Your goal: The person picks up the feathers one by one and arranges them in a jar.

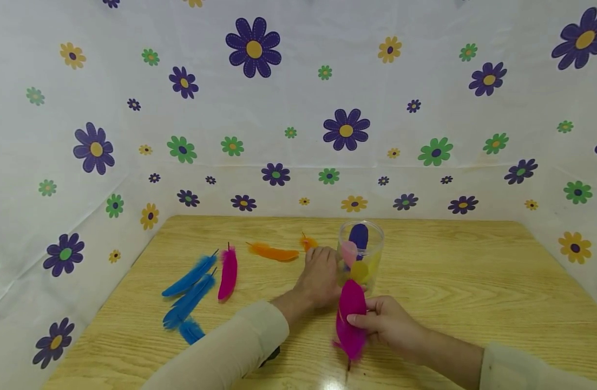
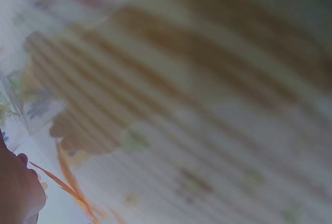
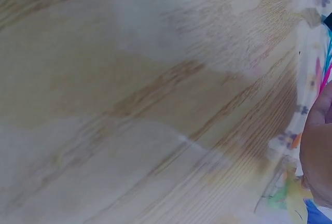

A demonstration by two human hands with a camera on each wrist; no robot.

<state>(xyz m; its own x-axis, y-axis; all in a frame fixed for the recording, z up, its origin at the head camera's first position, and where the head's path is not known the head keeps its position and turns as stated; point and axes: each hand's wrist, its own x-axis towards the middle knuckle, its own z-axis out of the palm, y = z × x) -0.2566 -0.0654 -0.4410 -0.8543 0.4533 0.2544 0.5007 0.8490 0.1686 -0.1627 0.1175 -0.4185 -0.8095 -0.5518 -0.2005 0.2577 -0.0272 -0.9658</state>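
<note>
White cloth (image 1: 15,162) printed with purple, yellow and green flowers is hanging to the left of the wooden table (image 1: 449,281), and also behind it and to its right. At the table's left, three blue feathers (image 1: 190,276) are lying close together, the nearest one being partly covered by the cream left sleeve (image 1: 220,346). Just right of them, a loose pink feather (image 1: 228,275) is lying with its quill pointing away from the person. A black object (image 1: 274,355) is showing under the left forearm, too hidden for telling what it is. Farther right, a long orange feather (image 1: 275,252) is lying on the table, and a small orange feather (image 1: 308,242) is peeking out beside the left hand (image 1: 321,277). That hand is gripping the left side of a clear cup (image 1: 375,271), most of its fingers being out of sight. Purple, pale pink and yellow feathers (image 1: 360,271) are standing inside the cup. In front of it, the right hand (image 1: 391,324) is pinching a bright pink feather (image 1: 351,311), quill down; whether feather and cup are touching is staying unclear.
</note>
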